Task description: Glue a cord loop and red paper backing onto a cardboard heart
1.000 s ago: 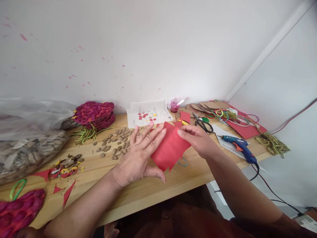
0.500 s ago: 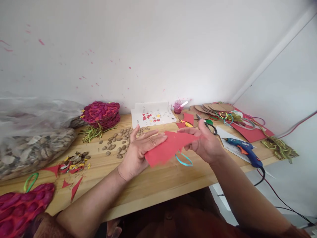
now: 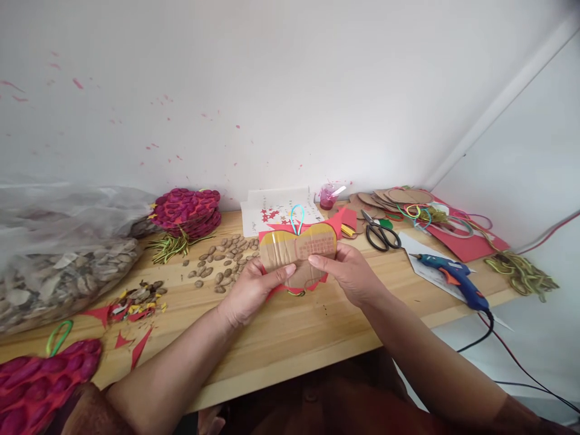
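Observation:
Both hands hold up a heart-shaped cardboard piece (image 3: 296, 251) with red paper behind it and a blue loop (image 3: 297, 219) at its top. My left hand (image 3: 249, 293) pinches its lower left edge, thumb on the cardboard face. My right hand (image 3: 347, 272) grips the right side, thumb across the front. The piece is held just above the wooden table (image 3: 290, 329), cardboard side toward me.
Loose seeds (image 3: 224, 257) lie left of the hands. Scissors (image 3: 379, 232) and a blue glue gun (image 3: 455, 278) sit to the right. Stacked pink hearts (image 3: 185, 211), a star sheet (image 3: 272, 211), a bag of shells (image 3: 58, 266) and paper scraps (image 3: 133, 302) surround.
The red paper piece has been lifted off the table and turned over, so its cardboard heart side and blue loop now face me. Both hands have shifted to pinch its sides.

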`<action>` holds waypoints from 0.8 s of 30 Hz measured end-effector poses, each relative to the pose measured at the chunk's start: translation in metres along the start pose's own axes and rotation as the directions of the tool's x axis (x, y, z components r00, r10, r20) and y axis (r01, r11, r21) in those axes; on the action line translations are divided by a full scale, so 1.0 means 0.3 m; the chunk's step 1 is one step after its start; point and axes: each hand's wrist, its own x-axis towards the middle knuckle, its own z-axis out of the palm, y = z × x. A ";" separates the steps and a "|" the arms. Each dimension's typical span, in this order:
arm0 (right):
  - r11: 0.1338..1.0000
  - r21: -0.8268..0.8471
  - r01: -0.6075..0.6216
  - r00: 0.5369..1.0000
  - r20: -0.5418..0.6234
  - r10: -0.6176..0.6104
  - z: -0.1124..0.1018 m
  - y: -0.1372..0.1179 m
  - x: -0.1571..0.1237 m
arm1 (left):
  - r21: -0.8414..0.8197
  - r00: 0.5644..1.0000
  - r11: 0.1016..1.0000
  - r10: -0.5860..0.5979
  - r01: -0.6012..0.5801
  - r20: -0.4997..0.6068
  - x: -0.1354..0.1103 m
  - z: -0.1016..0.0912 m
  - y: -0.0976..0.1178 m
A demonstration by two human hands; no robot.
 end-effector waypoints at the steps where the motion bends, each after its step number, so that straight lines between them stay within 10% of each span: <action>1: 1.000 -0.008 -0.001 1.000 -0.003 0.001 0.001 -0.003 0.002 | -0.012 1.000 1.000 -0.010 0.010 -0.006 0.002 -0.002 0.004; 11: 0.948 -0.298 0.111 0.994 0.031 -0.106 -0.044 -0.033 -0.008 | -0.148 0.993 0.988 0.014 -0.032 -0.119 0.027 -0.019 0.024; 14: 0.696 -0.716 0.065 0.977 -0.097 -0.191 -0.158 -0.057 -0.010 | -0.162 0.983 0.985 0.031 -0.061 -0.182 0.028 -0.019 0.036; 17: 0.126 -0.976 -0.179 0.928 -0.210 -0.307 -0.295 -0.077 0.008 | -0.145 0.974 0.987 0.040 -0.074 -0.221 0.024 -0.019 0.043; 24: -0.040 -0.900 -0.434 0.887 -0.419 -0.197 -0.455 -0.059 0.116 | -0.099 0.980 0.994 0.033 -0.053 -0.195 0.028 -0.030 0.039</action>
